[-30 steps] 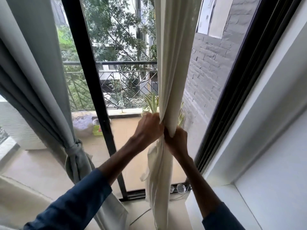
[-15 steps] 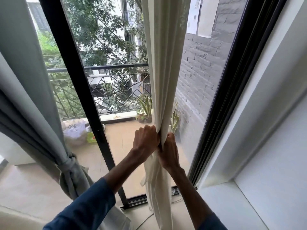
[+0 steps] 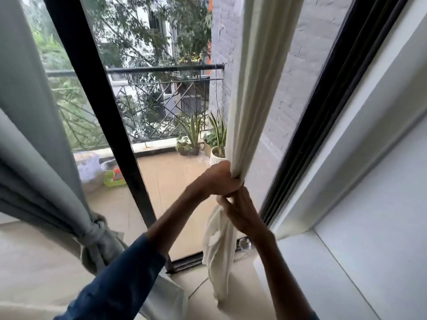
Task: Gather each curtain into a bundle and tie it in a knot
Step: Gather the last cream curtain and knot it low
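hands: my left hand (image 3: 220, 180) clenched round cream curtain (image 3: 254, 100), right hand (image 3: 241, 214) gripping its tail just below | place: beside window frame (image 3: 307, 125), right edge | risk: gathered folds likely slip if either grip eases mid-loop | grey curtain (image 3: 34, 158) knotted

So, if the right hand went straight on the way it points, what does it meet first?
The left hand, gripping the cream curtain directly above it; the two seem to touch, though depth is unclear.

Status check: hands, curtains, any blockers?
Both gripping: left hand on cream curtain, right hand just below it. Cream curtain gathered, not yet knotted; grey curtain already knotted. No obstruction seen.
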The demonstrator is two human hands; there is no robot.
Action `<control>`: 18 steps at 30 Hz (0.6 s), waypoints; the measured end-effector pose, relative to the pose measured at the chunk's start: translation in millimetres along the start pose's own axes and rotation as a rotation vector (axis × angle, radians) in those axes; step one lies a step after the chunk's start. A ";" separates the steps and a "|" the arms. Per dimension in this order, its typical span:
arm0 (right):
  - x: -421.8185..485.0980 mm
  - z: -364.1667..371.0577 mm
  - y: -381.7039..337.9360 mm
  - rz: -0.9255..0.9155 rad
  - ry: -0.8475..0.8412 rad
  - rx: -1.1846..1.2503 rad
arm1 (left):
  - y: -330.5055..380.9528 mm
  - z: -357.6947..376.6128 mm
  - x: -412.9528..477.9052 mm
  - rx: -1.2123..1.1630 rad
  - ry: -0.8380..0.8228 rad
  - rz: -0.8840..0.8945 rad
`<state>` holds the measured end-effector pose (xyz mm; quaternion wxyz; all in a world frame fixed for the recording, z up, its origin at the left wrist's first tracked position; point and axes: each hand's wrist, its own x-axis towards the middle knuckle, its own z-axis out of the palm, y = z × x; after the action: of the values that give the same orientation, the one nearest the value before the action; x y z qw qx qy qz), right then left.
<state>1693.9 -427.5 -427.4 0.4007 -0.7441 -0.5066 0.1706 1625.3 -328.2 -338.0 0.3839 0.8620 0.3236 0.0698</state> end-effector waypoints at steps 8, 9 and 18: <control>17.2 -13.7 -9.6 0.060 -0.126 -0.109 | 14.7 -4.2 -11.6 0.148 -0.117 0.019; 16.6 -14.8 -14.9 0.079 -0.118 -0.120 | 18.4 -2.6 -15.3 0.180 -0.091 0.017; 16.7 -20.7 -1.3 0.070 -0.026 -0.167 | -13.5 -12.9 -18.3 0.017 -0.071 0.297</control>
<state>1713.9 -421.1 -411.0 0.3244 -0.7899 -0.4979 0.1515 1599.4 -324.7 -336.3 0.3731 0.9056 0.1792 0.0925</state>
